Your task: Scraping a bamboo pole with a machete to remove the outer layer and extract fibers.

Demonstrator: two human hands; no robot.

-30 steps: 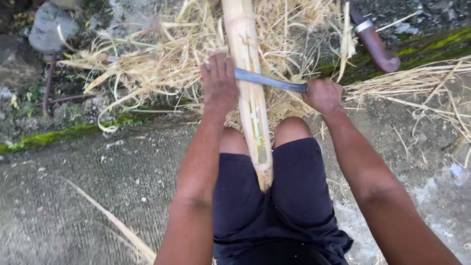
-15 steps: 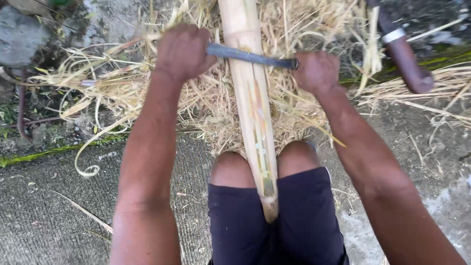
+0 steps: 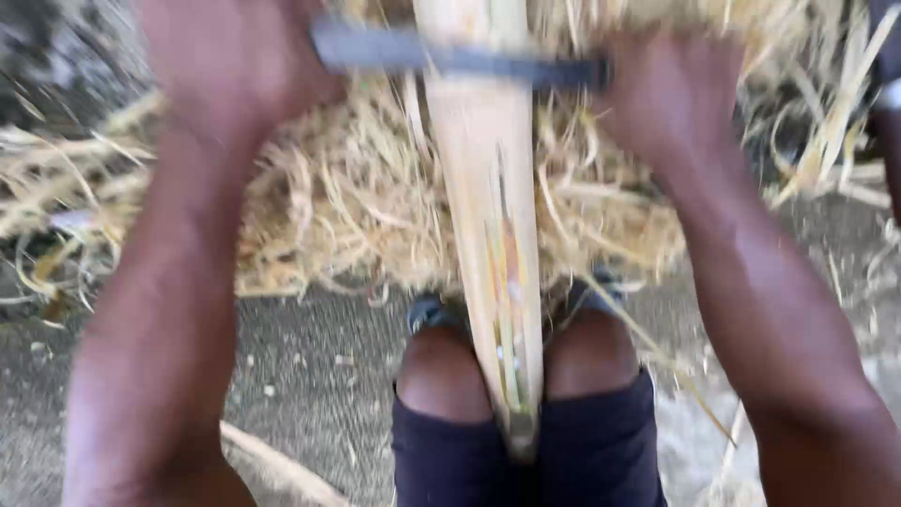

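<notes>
Left hand (image 3: 235, 66) and right hand (image 3: 671, 99): each closing around one end of a dark blade (image 3: 450, 56), which is lying crosswise on a pale pole (image 3: 488, 216). Pole: running from far centre down between the knees. Shavings (image 3: 357, 207): piling on the ground behind; picture is blurring

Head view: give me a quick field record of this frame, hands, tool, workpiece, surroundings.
left hand: closed on one end of the blade
right hand: closed on the other end
blade: dark, flat, lying across the pole
pole: pale, stripped, near end held between the knees
shavings: straw-coloured heap under and around the pole
ground: grey concrete
image: motion-blurred
</notes>
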